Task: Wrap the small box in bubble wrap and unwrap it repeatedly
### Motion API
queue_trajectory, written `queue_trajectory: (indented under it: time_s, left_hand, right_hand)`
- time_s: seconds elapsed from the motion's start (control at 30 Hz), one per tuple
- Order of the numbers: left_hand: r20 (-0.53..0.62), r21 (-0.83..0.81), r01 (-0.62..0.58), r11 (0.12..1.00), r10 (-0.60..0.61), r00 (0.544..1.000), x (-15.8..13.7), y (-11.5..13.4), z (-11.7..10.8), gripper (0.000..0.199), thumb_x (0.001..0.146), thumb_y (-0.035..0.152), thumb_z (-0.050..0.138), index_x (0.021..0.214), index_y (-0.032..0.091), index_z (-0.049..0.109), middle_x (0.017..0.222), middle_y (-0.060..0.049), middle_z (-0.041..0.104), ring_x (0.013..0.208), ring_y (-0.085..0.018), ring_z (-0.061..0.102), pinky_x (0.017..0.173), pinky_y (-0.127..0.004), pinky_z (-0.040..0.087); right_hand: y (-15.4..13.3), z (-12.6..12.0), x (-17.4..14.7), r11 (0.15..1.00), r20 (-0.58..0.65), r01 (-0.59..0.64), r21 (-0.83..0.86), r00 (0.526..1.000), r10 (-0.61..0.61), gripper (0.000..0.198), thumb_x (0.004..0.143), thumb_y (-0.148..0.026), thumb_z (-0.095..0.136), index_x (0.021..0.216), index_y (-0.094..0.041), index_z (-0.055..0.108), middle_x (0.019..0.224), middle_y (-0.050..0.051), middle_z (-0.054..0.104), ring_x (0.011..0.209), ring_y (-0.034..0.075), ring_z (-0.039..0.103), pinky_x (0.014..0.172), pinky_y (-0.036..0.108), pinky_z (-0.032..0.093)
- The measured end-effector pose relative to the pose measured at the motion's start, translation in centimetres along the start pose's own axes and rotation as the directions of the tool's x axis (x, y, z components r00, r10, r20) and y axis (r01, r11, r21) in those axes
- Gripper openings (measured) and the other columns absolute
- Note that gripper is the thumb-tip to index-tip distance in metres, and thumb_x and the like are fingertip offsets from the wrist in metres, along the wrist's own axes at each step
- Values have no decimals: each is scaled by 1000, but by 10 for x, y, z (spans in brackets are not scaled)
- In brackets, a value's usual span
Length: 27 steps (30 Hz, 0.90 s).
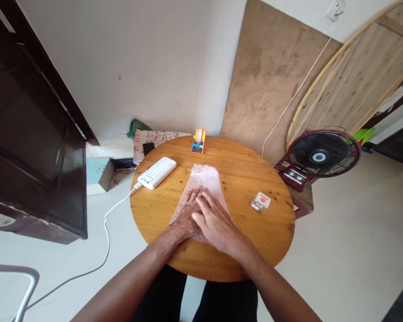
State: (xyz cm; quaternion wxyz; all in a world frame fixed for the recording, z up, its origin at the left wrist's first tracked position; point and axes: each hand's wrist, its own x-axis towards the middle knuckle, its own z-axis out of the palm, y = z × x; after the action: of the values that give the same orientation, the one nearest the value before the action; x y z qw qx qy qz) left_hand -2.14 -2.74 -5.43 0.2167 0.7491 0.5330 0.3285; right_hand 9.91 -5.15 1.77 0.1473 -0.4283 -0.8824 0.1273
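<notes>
A sheet of bubble wrap lies on the round wooden table, spread lengthwise away from me. My left hand rests flat on it, fingers stretched forward. Partly over the left hand lies my right hand, its fingers extended and pressed on the wrap and on the left hand's edge. Neither hand grips anything. The wrap's middle is hidden under both hands.
An orange tape dispenser stands at the table's far edge. On the left lies a white power bank with a cable plugged in. A small box sits on the right. A fan stands beyond the table.
</notes>
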Motion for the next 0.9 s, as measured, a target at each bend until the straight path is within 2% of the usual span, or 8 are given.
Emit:
queue_trajectory:
  time_s: [0.07, 0.17, 0.37, 0.53, 0.63, 0.73, 0.83, 0.9]
  left_hand:
    - [68, 100, -63, 993, 57, 996, 1, 2, -3, 72, 63, 43, 73, 128, 19, 55, 145, -13, 43, 139, -36, 26, 117, -48, 11]
    - [141, 241, -114, 964, 82, 987, 1, 2, -6, 85, 63, 56, 71, 135, 18, 48, 149, -17, 34, 141, -38, 21, 115, -54, 12]
    - [176, 277, -117, 954, 70, 982, 2, -5, -5, 95, 64, 71, 63, 140, 17, 43, 151, -18, 30, 142, -39, 17, 115, -54, 12]
    - [229, 261, -108, 959, 48, 972, 1, 1, -16, 84, 76, 66, 55, 143, 17, 39, 152, -17, 29, 143, -36, 18, 114, -52, 18]
    - [255, 303, -44, 952, -36, 966, 2, 15, -29, 67, 83, 50, 54, 141, 17, 41, 151, -16, 32, 142, -35, 21, 114, -51, 21]
    - [269, 347, -59, 936, -39, 962, 12, 29, -38, 55, 86, 36, 51, 138, 17, 45, 152, -14, 32, 143, -32, 20, 116, -47, 19]
    - [300, 377, -107, 920, -12, 954, 30, 31, -36, 48, 89, 28, 45, 135, 14, 46, 152, -14, 31, 143, -29, 21, 116, -44, 21]
    - [318, 386, -133, 913, 3, 948, 43, 24, -28, 45, 89, 30, 46, 131, 14, 49, 150, -15, 35, 142, -29, 25, 115, -45, 23]
  right_hand:
    - [21, 9, 12, 992, -28, -84, -98, 996, 82, 49, 96, -37, 36, 135, -8, 46, 143, 18, 43, 136, 28, 34, 114, 45, 26]
    - [53, 11, 21, 957, -61, -215, -196, 976, 207, 50, 97, -36, 34, 136, -7, 45, 143, 18, 43, 136, 29, 32, 112, 47, 26]
    - [86, 15, 16, 902, -75, -337, -272, 941, 329, 51, 98, -38, 31, 139, -11, 41, 147, 17, 39, 135, 31, 33, 104, 51, 31]
    - [92, 24, 13, 900, -138, -331, -284, 943, 303, 48, 97, -36, 33, 138, -12, 42, 147, 17, 40, 135, 26, 34, 105, 44, 28]
    - [93, 25, 12, 902, -134, -324, -284, 945, 297, 47, 97, -35, 35, 137, -13, 43, 147, 15, 40, 134, 26, 35, 104, 42, 29]
    - [94, 25, 12, 897, -143, -334, -288, 942, 305, 47, 97, -36, 35, 137, -12, 44, 148, 14, 39, 134, 26, 35, 103, 42, 29]
    - [95, 25, 12, 896, -146, -341, -286, 939, 311, 48, 97, -36, 33, 138, -12, 43, 148, 14, 39, 134, 26, 35, 104, 42, 28]
    - [96, 25, 11, 898, -148, -340, -280, 939, 310, 48, 97, -35, 33, 138, -12, 44, 149, 13, 39, 134, 26, 35, 104, 42, 28]
